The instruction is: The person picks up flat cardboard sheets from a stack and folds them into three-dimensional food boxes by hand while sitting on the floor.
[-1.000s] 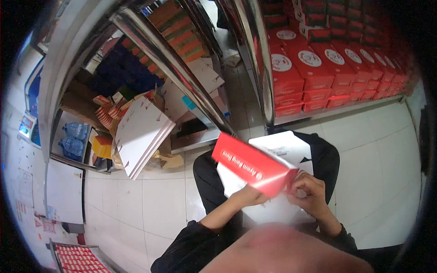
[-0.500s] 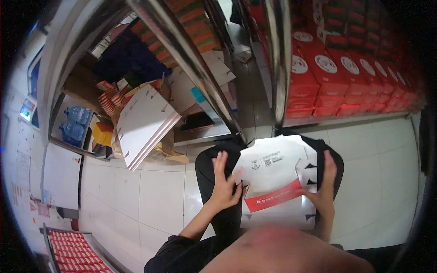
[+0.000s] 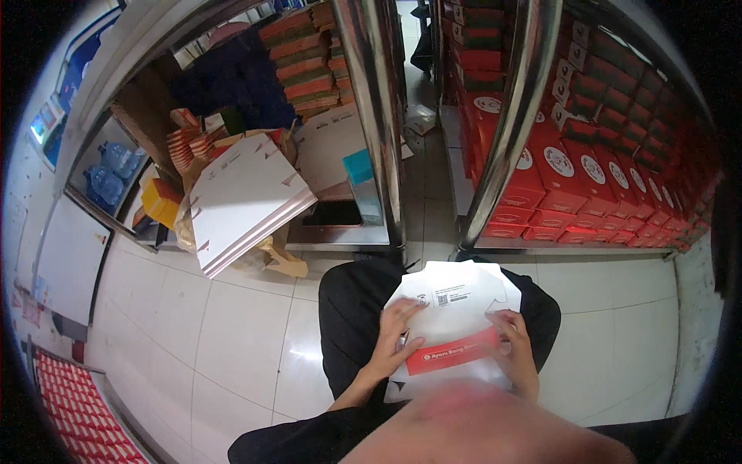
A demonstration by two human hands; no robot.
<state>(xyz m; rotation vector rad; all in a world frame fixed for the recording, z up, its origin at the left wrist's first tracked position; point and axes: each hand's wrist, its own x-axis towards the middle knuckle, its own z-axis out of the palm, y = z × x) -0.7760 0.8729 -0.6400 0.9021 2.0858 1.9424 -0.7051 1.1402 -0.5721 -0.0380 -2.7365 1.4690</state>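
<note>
A white cardboard carton blank (image 3: 464, 309) with a red printed band (image 3: 456, 352) rests on my lap, partly folded, its flaps spread. My left hand (image 3: 393, 344) grips its left side, fingers over the white panel and thumb by the end of the red band. On the opposite side, my right hand (image 3: 516, 348) has bent fingers around the edge, near a notched flap. The undersides of both grips are hidden, and the right fingertips are slightly blurred.
Left of my knees, a stack of flat white cartons (image 3: 251, 197) leans from a shelf. Red boxes (image 3: 568, 174) fill the right rack. Metal posts (image 3: 375, 116) stand ahead. Water bottles (image 3: 112, 174) sit far left; a tray of red-and-white packs (image 3: 85, 410) lies lower left.
Both hands have closed in from beside the carton onto its sides; their fingers were spread before. The carton now sits a little lower in view, and the whole view has shifted.
</note>
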